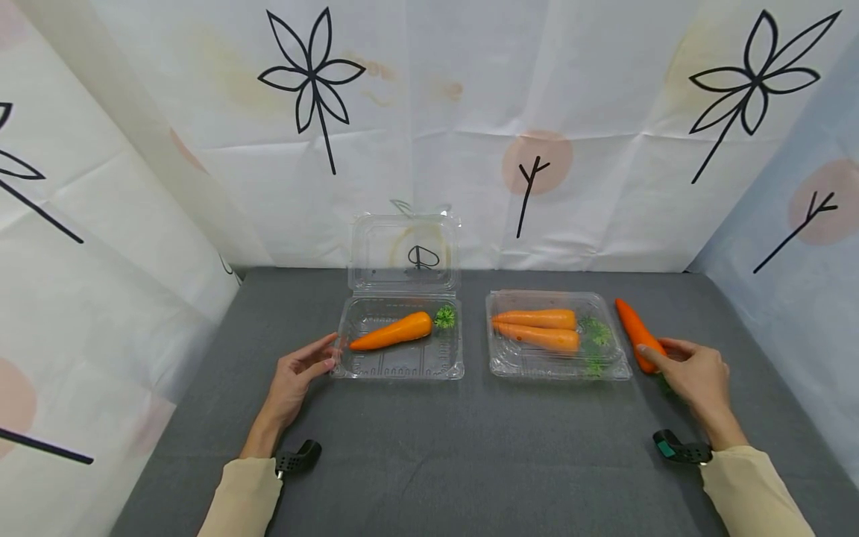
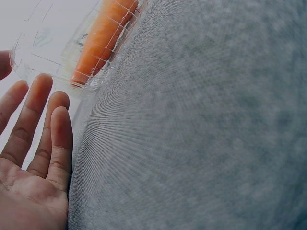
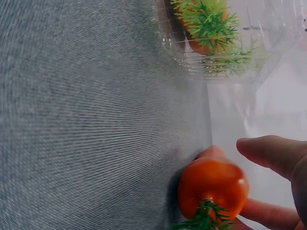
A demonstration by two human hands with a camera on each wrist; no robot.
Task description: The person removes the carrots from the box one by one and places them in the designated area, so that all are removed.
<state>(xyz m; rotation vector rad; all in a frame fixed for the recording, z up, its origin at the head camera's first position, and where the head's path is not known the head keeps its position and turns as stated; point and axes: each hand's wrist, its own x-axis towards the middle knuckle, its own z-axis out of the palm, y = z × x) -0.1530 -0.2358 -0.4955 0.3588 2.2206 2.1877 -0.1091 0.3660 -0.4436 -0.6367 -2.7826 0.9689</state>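
Observation:
On the left stands a clear plastic clamshell box (image 1: 396,367) with its lid (image 1: 405,253) raised at the back. One orange carrot (image 1: 392,332) with a small green tuft lies inside. My left hand (image 1: 293,380) is at this box's left side, fingers extended with the tips right at the wall. My right hand (image 1: 698,377) is over a darker orange carrot (image 1: 631,328) on the table, right of the second box. In the right wrist view, the thumb (image 3: 268,151) stands apart from that carrot, and fingers reach along its far side. Its green top (image 3: 208,218) points toward the wrist.
A second clear plastic box (image 1: 557,367), lid down, holds two carrots (image 1: 540,337) with green tops, between the open box and the loose carrot. Grey cloth (image 1: 429,462) covers the table. White patterned curtains (image 1: 456,112) hang behind and at both sides.

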